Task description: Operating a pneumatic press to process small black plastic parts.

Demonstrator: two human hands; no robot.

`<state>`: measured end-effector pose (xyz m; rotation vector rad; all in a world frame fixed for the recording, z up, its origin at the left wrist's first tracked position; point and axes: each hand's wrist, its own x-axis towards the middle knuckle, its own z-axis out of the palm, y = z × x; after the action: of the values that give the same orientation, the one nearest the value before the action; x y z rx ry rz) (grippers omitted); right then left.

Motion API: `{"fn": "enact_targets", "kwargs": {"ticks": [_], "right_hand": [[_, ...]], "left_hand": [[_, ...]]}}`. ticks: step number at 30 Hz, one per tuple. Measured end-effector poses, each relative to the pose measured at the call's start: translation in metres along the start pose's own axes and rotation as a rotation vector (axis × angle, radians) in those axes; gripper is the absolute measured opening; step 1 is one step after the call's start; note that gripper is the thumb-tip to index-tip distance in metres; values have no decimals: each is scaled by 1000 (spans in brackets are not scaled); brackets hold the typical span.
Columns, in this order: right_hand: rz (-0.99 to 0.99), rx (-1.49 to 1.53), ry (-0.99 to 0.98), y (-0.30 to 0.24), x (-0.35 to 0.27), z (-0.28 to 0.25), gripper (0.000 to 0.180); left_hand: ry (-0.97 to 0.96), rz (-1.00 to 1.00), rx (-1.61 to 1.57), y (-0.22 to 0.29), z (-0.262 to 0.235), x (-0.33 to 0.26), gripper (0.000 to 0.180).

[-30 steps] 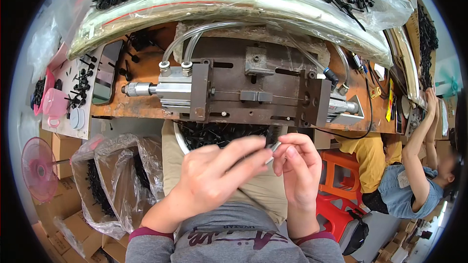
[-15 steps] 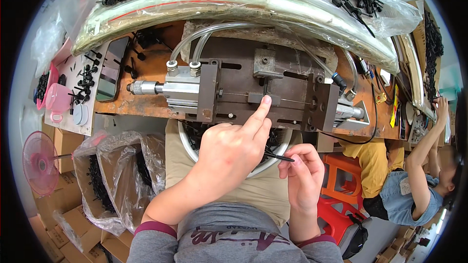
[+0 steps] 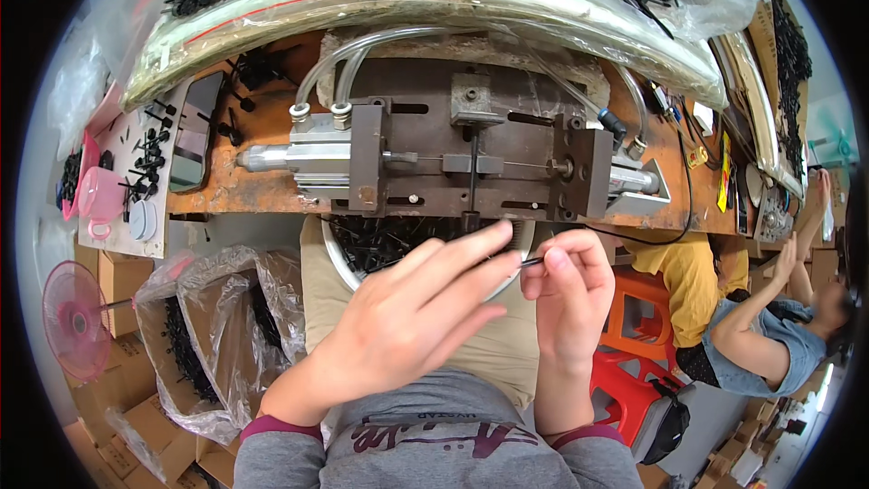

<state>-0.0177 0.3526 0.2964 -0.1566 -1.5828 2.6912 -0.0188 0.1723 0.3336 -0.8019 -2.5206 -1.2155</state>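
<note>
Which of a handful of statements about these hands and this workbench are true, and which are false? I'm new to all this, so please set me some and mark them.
1. The right hand holds a thin black piece. True.
2. The left hand is pressed flat on the metal fixture. False: the left hand is near the right hand, nearer the body than the metal fixture.
3. A black rod lies across the middle of the fixture. True.
4. The pink fan stands at the picture's right edge. False: the pink fan is on the left.
5. The white-rimmed bowl contains black parts. True.
</note>
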Motion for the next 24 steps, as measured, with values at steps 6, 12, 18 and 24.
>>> {"fn": "enact_targets", "kwargs": {"ticks": [6,12,18,24], "right_hand": [[232,209,-176,-3,4,-8,13],[79,-13,-133,-1,-1,-4,20],[6,-72,-75,-9,3,-6,22],[65,-56,-131,-5,-5,6,22]], "left_hand": [[0,107,-104,1,6,-21,32],[-41,135,-138,-1,11,-32,30],[-83,107,-253,-1,4,-38,29],[40,169,-207,-1,17,-40,31]]}}
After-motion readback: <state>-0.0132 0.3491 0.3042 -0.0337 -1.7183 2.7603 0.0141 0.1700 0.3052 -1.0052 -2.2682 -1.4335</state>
